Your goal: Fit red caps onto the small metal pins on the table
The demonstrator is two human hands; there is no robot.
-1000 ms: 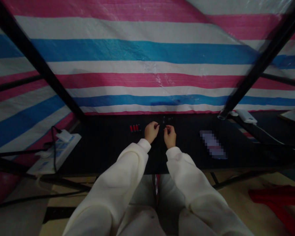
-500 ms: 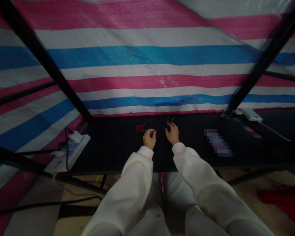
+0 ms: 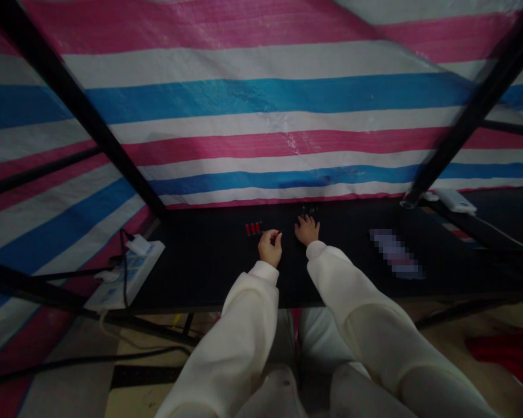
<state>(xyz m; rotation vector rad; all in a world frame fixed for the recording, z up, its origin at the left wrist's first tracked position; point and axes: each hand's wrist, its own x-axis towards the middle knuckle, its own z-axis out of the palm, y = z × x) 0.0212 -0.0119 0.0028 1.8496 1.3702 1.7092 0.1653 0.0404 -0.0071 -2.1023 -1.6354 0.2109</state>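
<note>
My left hand is closed in a pinch over the black table, with a small dark piece at its fingertips, too small to name. Just beyond it on its left, several short red cylinders with dark ends stand side by side in a row. My right hand lies palm down with its fingers spread on the tabletop. Small dark pieces with light glints lie just past its fingertips; their kind is too small to make out.
A white power strip with plugs and cables lies at the table's left end. To the right is a pixelated flat object. Farther right sits a white box with a cable. Black metal posts and striped sheeting stand behind.
My right hand has spread its fingers and reached slightly farther toward the small dark pieces. The left hand keeps its pinch. The whole view has shifted a little.
</note>
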